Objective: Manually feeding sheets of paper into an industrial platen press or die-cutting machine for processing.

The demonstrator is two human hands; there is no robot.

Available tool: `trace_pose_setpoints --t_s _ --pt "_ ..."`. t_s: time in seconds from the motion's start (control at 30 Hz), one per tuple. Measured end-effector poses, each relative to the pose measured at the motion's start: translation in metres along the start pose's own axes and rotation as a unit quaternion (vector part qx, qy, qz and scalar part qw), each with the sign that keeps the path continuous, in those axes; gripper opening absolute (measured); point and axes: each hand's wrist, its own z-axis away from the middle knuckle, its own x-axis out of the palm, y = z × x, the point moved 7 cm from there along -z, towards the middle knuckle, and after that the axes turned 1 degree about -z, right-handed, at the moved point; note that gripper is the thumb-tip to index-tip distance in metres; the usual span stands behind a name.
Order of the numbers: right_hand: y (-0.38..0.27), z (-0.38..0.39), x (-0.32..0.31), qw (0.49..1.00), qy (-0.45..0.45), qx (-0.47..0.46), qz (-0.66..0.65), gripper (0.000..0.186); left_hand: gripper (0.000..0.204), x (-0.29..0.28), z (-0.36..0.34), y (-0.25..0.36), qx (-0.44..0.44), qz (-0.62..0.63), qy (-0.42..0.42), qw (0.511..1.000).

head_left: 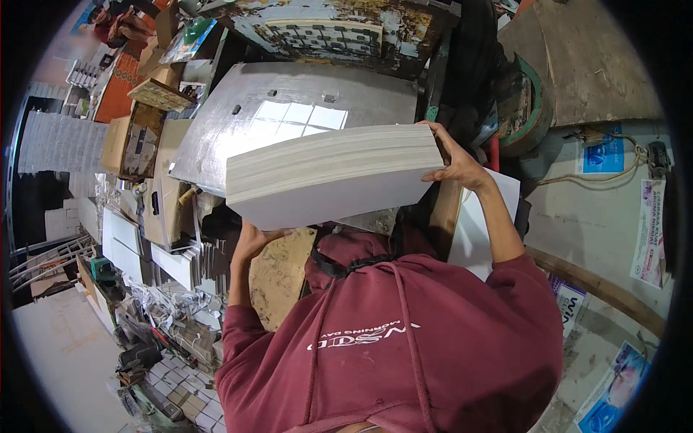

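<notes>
A thick stack of white-faced cardboard sheets (332,198) is held up in front of my chest, its grey layered edges showing along the top side. My right hand (462,167) grips the right end, thumb on the near white face and fingers around the far corner. At the lower left corner, my left hand (258,239) supports the stack from below; its fingers are partly hidden behind the sheets. Just beyond the stack lies a shiny metal plate (209,126), part of a press. Above it stands the worn upper platen (245,29) with a cutting die (325,37) bearing black pads.
To the left, piles of white boards (126,242) stand beside scraps and small cut pieces (184,390). A green-rimmed wheel (538,108) sits right of the press, near a loose cable (599,179). A white sheet (473,242) lies by my right forearm. Another person (126,27) is at far left.
</notes>
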Motion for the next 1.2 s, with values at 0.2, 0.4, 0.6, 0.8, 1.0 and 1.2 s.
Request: trace_pose_setpoints --t_s 0.2,0.4,0.6,0.8,1.0,1.2 --pt "-0.006 -0.009 0.012 0.978 0.09 -0.044 -0.183 0.079 0.057 -0.002 -0.007 0.015 0.004 0.05 -0.07 0.996" --pt "-0.009 0.052 -0.033 0.914 0.255 0.033 -0.314 0.04 0.057 -0.047 -0.031 0.109 -0.032 0.115 -0.111 0.987" --pt "-0.008 0.218 -0.036 0.828 0.455 -0.019 -0.328 0.051 0.07 0.02 -0.125 0.22 0.019 0.159 -0.238 0.958" --pt "0.028 0.372 0.026 0.652 0.697 -0.009 -0.297 0.057 0.05 0.214 -0.176 0.294 0.02 0.238 -0.404 0.883" --pt "0.083 0.447 0.061 0.545 0.777 0.027 -0.315 0.069 0.046 0.352 -0.151 0.298 0.027 0.15 -0.51 0.846" --pt "0.125 0.457 0.089 0.516 0.793 0.037 -0.322 0.059 0.056 0.393 -0.147 0.274 0.091 0.089 -0.494 0.86"
